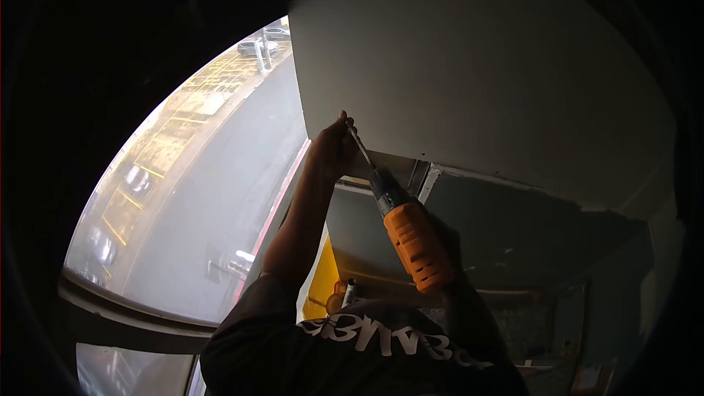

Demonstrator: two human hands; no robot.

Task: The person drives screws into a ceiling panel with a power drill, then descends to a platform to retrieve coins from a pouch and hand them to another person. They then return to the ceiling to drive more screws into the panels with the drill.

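Note:
An orange and black power drill (416, 243) points up and to the left, its long thin metal drill bit (360, 142) rising toward a pale panel (477, 73). My right hand (446, 238) is wrapped round the drill from behind, dark and mostly hidden by the orange body. My left hand (336, 145) is raised at the panel's lower left, its fingers closed about the far end of the bit. Shadow hides exactly how the fingertips meet the bit, and whether the tip touches the panel cannot be made out.
A large window (213, 176) on the left looks down on a parking area with cars (257, 48). A dark frame bar (132, 312) crosses below it. Lower right lies a dark grey surface (499, 235) with a ragged light edge. Something yellow (323, 282) stands behind my left arm.

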